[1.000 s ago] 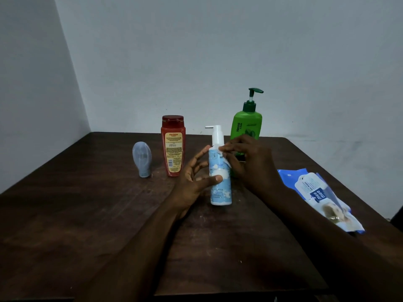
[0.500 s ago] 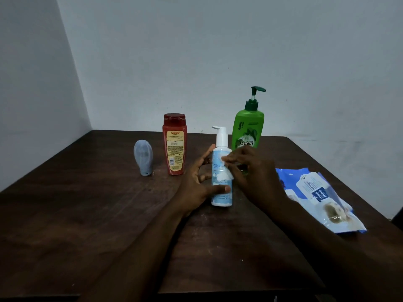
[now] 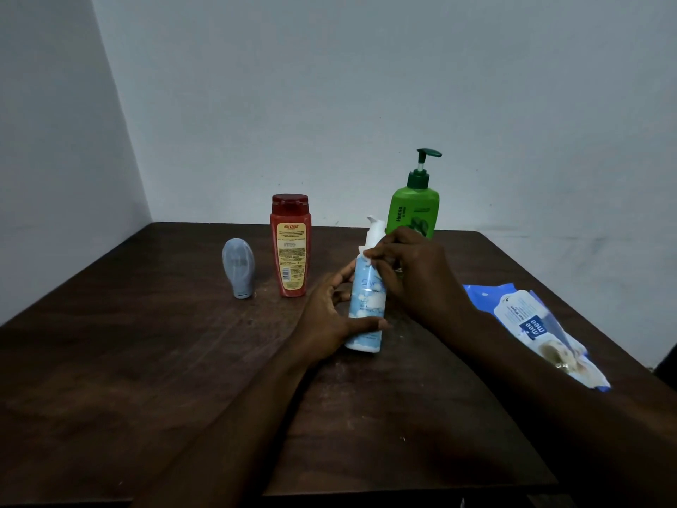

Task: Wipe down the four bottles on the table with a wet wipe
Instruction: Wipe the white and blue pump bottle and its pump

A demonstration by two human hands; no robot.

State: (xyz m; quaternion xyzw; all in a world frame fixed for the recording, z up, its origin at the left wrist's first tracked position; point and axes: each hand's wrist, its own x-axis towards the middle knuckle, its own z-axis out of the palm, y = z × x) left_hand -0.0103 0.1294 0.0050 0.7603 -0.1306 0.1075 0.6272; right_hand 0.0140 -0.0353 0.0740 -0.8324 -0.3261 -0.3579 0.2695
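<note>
**MID WIPE-DOWN: BOTH HANDS ON ONE BOTTLE OF FOUR**

Works on light-blue pump bottle (image 3: 366, 306) at mid-counter (image 3: 146, 361), base down & leaning a little, w/ both hands on it.

Progress, as a judgement: looks like the rubbing step on this one bottle, task prob. somewhere in the middle. Has three others standing upright farther back, untouched by either hand:
- grey squeeze bottle (image 3: 238, 267), on its cap, at left
- red bottle (image 3: 291, 247), just beside the grey one
- green pump bottle (image 3: 415, 210), at rear, lower part hidden behind the hands

Shows no sheen or streak in the dim light to tell wiped from unwiped, so no. of finished bottles unknown. Also shows blue wipes pack (image 3: 535, 324) lying flat near right edge of counter, well apart from the bottles.

Steadies bottle w/ left hand (image 3: 329, 317): thumb laid across lower front, fingers (image 3: 344, 273) part-spread round the far side, a loose wrap but a real hold.

Sets right hand (image 3: 414, 276) at bottle's shoulder, just under the white pump, fingers (image 3: 381, 258) bent close together, tips touching the plastic. Cannot tell whether a wet wipe sits bunched under those tips: no cloth plainly seen, so what they pinch is unclear.
</note>
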